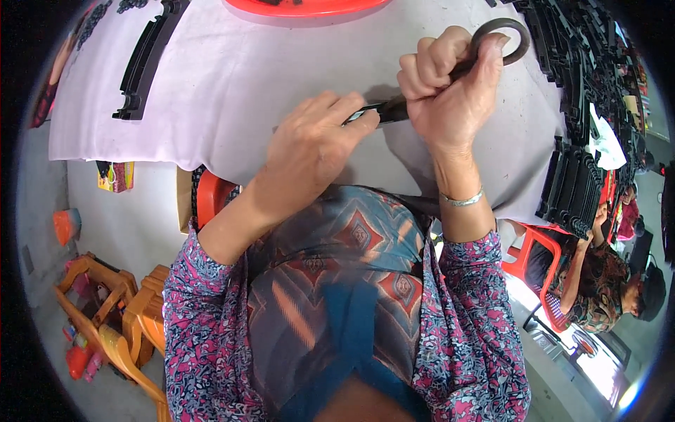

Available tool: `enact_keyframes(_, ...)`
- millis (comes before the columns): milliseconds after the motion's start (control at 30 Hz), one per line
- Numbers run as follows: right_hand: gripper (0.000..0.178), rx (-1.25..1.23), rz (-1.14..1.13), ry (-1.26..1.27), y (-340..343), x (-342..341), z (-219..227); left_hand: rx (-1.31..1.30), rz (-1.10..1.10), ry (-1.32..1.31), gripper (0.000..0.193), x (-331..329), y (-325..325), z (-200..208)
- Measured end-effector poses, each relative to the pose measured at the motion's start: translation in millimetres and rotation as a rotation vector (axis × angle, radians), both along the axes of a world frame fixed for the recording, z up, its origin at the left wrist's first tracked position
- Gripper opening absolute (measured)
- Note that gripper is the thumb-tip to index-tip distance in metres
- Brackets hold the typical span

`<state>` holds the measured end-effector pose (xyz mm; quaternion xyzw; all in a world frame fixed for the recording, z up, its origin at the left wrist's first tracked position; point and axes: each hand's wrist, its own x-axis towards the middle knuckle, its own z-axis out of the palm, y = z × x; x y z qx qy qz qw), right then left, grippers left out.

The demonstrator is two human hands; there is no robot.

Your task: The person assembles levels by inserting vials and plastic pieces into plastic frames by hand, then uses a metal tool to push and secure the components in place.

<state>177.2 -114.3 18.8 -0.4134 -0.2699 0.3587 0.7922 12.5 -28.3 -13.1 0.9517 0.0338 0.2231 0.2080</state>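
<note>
My right hand (453,98) is closed around a pair of dark metal scissors; one round loop handle (524,43) sticks out past my thumb. The scissors' other end points left, toward my left hand (320,137). Between my left thumb and fingers is a black plastic piece (364,111), mostly hidden by the fingers. The tip of the scissors meets or overlaps this piece; I cannot tell exactly where one ends. Both hands are above the table's pale cloth (260,77).
A long black plastic strip (144,67) lies at the left. Piles of similar black parts (573,183) line the right edge. A red tray (309,8) stands at the far side. Beyond the right edge, another person (598,288) sits near a red chair (538,260). Wooden furniture (105,309) stands lower left.
</note>
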Motion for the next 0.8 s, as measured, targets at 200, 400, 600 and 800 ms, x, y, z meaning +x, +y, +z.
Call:
enact_keyframes(200,0.060,0.106,0.069,0.061,-4,1,2,-0.009,-0.001,0.001,0.028,-2,2,0)
enact_keyframes(400,0.059,0.064,0.065,-0.075,-7,1,-13,0.010,-0.009,-0.020,0.028,1,1,-1)
enact_keyframes(600,0.059,0.176,0.198,-0.044,-10,6,-2,0.018,-0.012,-0.010,0.026,3,0,2)
enact_keyframes(800,0.059,0.042,0.069,-0.014,-6,0,-16,0.025,-0.025,-0.025,0.026,4,1,-4)
